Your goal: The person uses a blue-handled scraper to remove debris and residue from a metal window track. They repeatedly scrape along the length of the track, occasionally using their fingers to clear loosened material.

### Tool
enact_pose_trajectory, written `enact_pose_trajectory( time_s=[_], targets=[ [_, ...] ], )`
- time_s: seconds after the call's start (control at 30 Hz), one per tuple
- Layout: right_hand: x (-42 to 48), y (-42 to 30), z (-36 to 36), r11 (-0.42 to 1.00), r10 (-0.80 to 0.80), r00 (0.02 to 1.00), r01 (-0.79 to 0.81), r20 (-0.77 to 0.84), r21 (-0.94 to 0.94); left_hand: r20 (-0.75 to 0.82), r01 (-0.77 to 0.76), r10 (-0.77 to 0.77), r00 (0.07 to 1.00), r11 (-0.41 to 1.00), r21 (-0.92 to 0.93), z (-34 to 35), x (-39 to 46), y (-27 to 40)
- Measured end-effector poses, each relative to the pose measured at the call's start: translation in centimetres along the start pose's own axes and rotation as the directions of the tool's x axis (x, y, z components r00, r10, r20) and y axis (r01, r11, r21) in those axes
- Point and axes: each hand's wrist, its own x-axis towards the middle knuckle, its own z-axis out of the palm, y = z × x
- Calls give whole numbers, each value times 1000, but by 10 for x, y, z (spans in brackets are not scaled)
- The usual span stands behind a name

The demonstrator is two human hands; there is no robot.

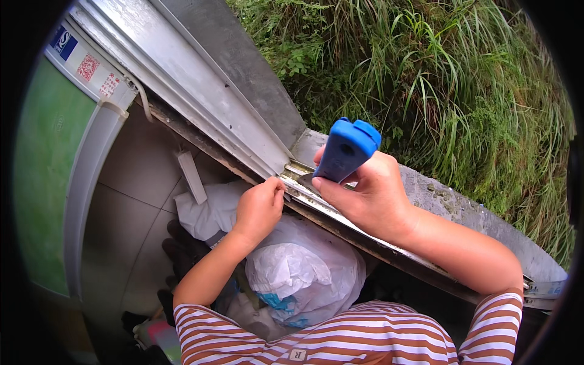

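My right hand (378,196) grips the blue handle (346,148) of a hand tool with a hole near its end. A flat metal blade (308,181) shows below the handle, down at the sliding-window track (296,171). Dirt and greenish grime line the track's grooves. My left hand (260,205) has its fingers curled together at the track's inner edge, left of the blade. Whether those fingertips pinch anything is hidden. Beneath both hands, inside the window, sits a white plastic bag (296,269) with blue patches.
An aluminium window frame (196,96) slants up to the left. Outside the concrete ledge (438,200) grows dense grass (424,91). A green panel with a grey edge (50,182) stands at left over a tiled floor (123,219). A narrow white piece (191,177) is near another bag.
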Motion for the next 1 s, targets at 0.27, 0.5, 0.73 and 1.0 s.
enact_pose_trajectory(
  time_s=[0.27, 0.5, 0.73, 1.0],
  targets=[
    [21, 13, 37, 994, -9, 999, 15, 54, -112, -61, 159, -176, 983, 963, -216, 15, -15, -28],
    [33, 22, 49, 965, 78, 990, -44, 122, -259, 88, 296, -290, 953, 828, -477, 27, -11, -32],
    [37, 21, 65, 933, 58, 988, -3, 140, -361, 49, 217, -216, 975, 882, -418, 22, -10, -24],
    [55, 30, 73, 923, 138, 983, -84, 120, -376, 102, 265, -250, 963, 810, -523, 33, -11, -37]
  ],
)
